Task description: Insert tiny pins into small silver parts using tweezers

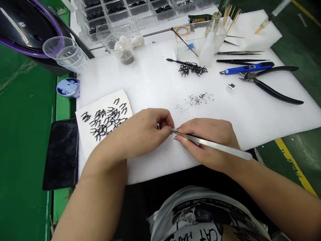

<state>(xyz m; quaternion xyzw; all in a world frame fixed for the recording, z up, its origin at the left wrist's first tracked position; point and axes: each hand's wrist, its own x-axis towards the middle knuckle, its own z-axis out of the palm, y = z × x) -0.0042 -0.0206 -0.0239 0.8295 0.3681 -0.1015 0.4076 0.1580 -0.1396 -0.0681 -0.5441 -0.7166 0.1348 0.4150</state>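
My left hand point(140, 134) rests on the white foam mat point(155, 83) with its fingertips pinched on a tiny part that I cannot make out. My right hand point(208, 140) grips metal tweezers point(213, 144), and their tip meets the left fingertips. A white paper sheet point(85, 144) to the left carries several small black forked parts point(105, 118). More black parts lie in a pile point(192, 68) farther back, and tiny grey specks point(198, 98) are scattered just beyond my hands.
Black-handled pliers point(273, 88), a blue tool point(247, 68) and more tweezers point(240, 53) lie at the right. Clear cups point(65, 52), a small jar point(124, 50), a white dropper bottle point(208, 50), compartment boxes point(125, 13) and a black phone point(61, 154) surround the mat.
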